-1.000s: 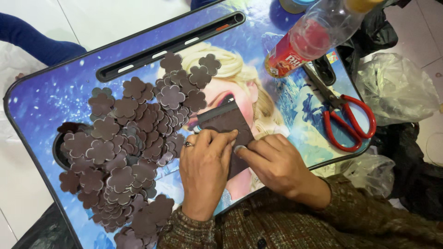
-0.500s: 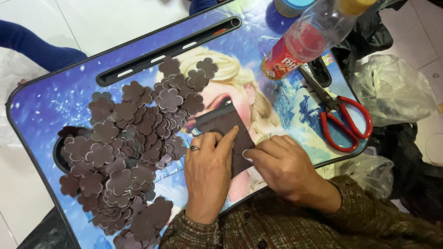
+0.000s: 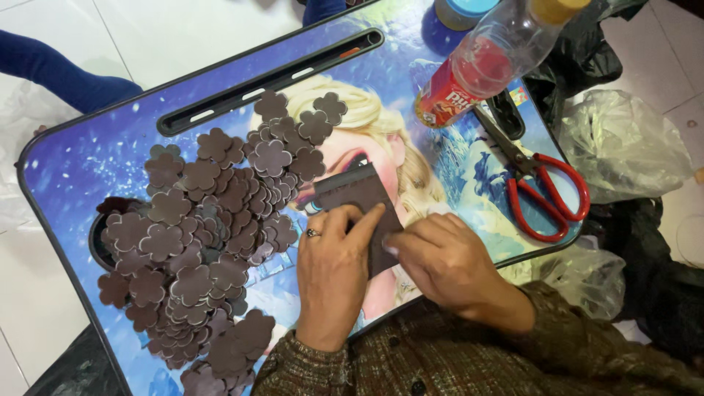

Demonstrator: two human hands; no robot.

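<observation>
A dark brown rectangular sheet (image 3: 357,192) lies flat on a blue picture-printed lap table (image 3: 88,161). My left hand (image 3: 334,268), with a ring on one finger, presses flat on the sheet's near left part. My right hand (image 3: 444,264) rests with bent fingers on the sheet's near right edge. Left of the hands spreads a big pile of brown flower-shaped cutouts (image 3: 198,235), several overlapping, reaching from the table's middle to its near edge.
Red-handled scissors (image 3: 543,187) lie at the table's right side. A clear plastic bottle (image 3: 488,62) with a red label lies at the far right. Plastic bags (image 3: 623,143) sit on the floor to the right. A blue-sleeved limb (image 3: 66,77) shows at far left.
Both hands have stayed pressed on the brown sheet, shifting only slightly over it. The camera view has drifted a little; the pile and scissors have not moved.
</observation>
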